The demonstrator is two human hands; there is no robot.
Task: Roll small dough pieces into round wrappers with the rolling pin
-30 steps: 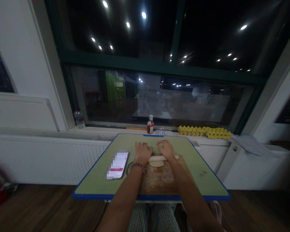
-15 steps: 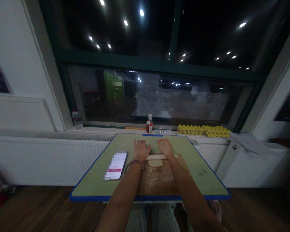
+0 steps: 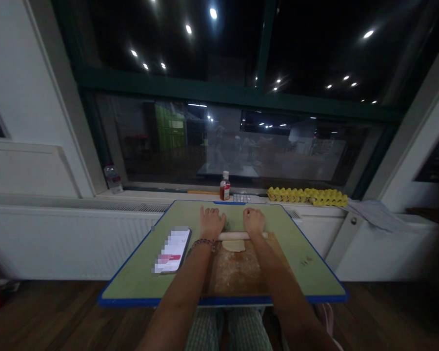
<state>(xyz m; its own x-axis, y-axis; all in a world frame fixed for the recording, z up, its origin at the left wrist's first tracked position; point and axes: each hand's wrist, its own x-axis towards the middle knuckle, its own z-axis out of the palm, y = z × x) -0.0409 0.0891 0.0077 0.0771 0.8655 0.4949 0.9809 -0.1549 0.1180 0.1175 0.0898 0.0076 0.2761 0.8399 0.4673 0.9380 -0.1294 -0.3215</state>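
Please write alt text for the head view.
A person's left hand and right hand reach over a rolling pin, pale dough at its near side, on a wooden board. A phone lies on the green table, by a dark window.

Between the left hand [image 3: 211, 224] and right hand [image 3: 253, 222] runs a smooth, matt, wooden-looking rolling pin [image 3: 234, 236]; nearer the body, matt dough [image 3: 234, 246] on a white-smudged wooden board [image 3: 239, 274]; beyond, right, a bumpy, matt tray [image 3: 307, 196].

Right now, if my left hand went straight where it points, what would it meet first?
Your left hand would likely pass the far edge of the table, then first meet the tan stick on the windowsill; depth is unclear.
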